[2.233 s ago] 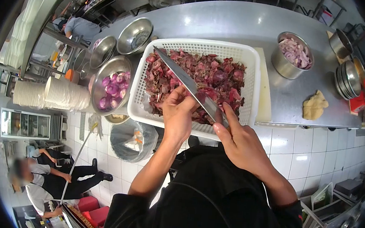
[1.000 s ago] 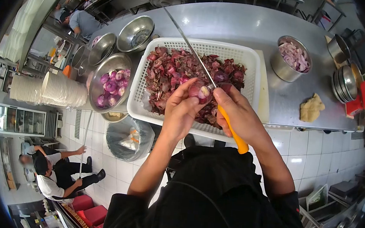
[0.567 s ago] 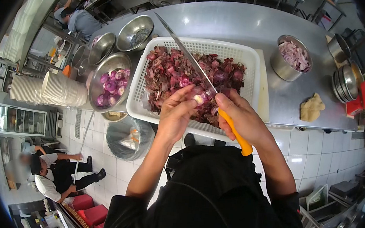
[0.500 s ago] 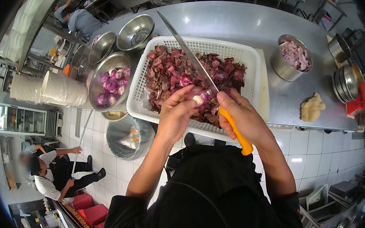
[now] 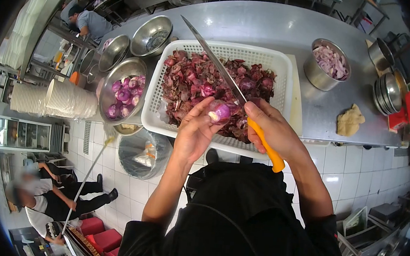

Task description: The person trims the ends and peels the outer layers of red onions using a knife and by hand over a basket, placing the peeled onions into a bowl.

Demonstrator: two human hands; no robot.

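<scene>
Between the fingertips of my left hand [image 5: 194,129] is a purple onion [image 5: 221,113], its pale cut end facing left. My right hand [image 5: 274,129] grips the orange handle of a long kitchen knife [image 5: 215,59], whose blade slants up and left. Both hands are over the near side of a white perforated basket [image 5: 286,86] heaped with loose onion skins [image 5: 194,81] and a few onions. The blade's base lies just right of the held onion; I cannot tell whether they touch. My right fingertips are partly hidden behind the handle.
Left of the basket, a steel bowl [image 5: 140,111] holds peeled onions, near other bowls and stacked containers [image 5: 64,97]. A pot [image 5: 322,79] of cut onion and a cloth [image 5: 350,120] lie to the right. Below stands a lined bin [image 5: 127,157]. A person [image 5: 48,194] holds a long pole at lower left.
The onion has turned in my left fingers, showing more purple side, and its cut end has shifted left. The knife has barely moved. The person at lower left has leaned, swinging the pole.
</scene>
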